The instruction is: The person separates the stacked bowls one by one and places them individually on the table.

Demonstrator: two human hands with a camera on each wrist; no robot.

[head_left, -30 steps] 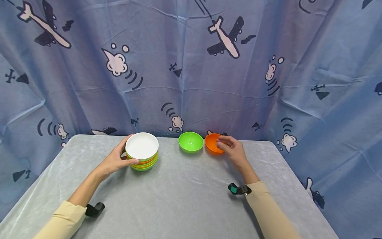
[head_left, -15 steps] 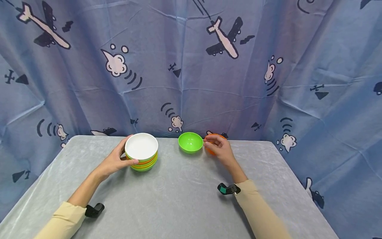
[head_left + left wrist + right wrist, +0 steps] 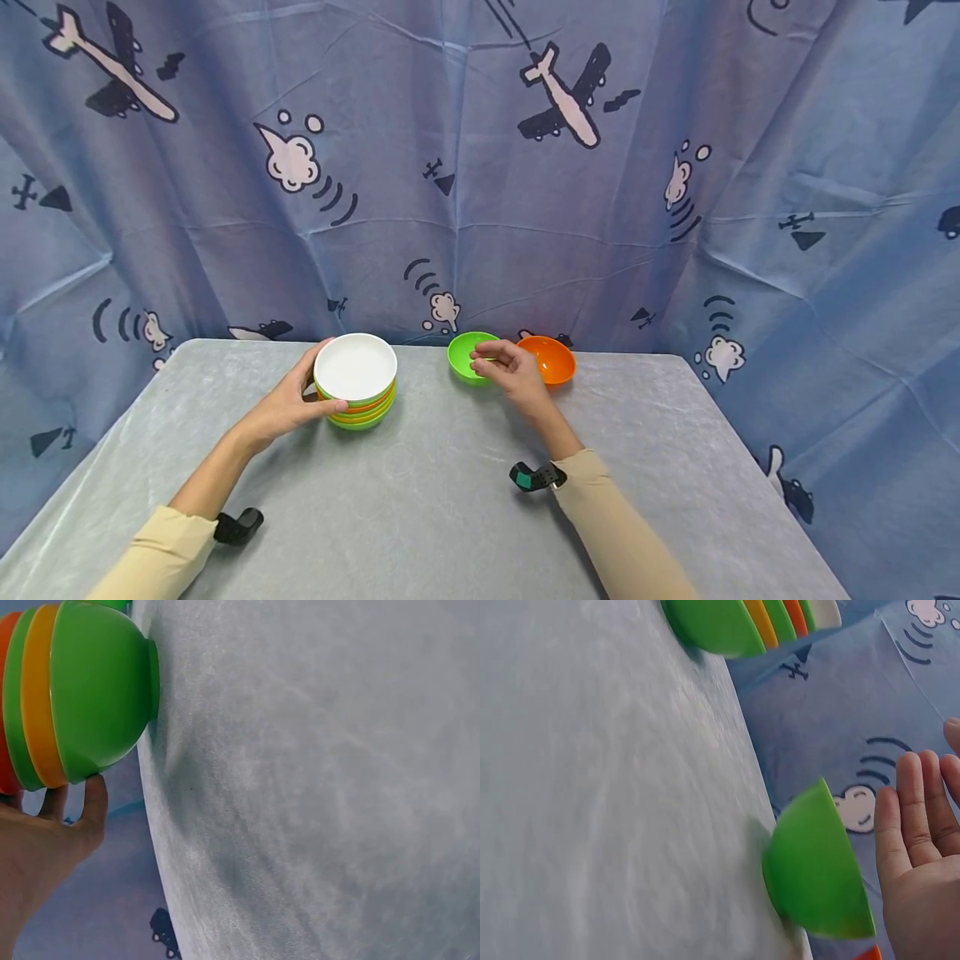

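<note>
My left hand (image 3: 288,406) grips a stack of nested bowls (image 3: 363,412), thumb on the near side and fingers round the far side. A white bowl (image 3: 356,367) tops the stack, with green, orange and yellow ones below. In the left wrist view the lowest green bowl (image 3: 101,686) has its foot at the table, and fingertips (image 3: 95,791) touch the stack's side. Holding nothing, my right hand (image 3: 519,377) hovers over a single green bowl (image 3: 460,357), its fingers loosely bent and partly covering it. An orange bowl (image 3: 557,362) stands upright just right of that hand.
A grey cloth covers the table (image 3: 442,508). Close behind its far edge hangs a blue curtain (image 3: 495,192) printed with planes and clouds. Both single bowls stand near that edge. Black straps (image 3: 238,527) are worn at both wrists.
My right hand has moved left, from over the orange bowl to over the single green bowl, uncovering the orange one. The left hand and the stack have stayed in place.
</note>
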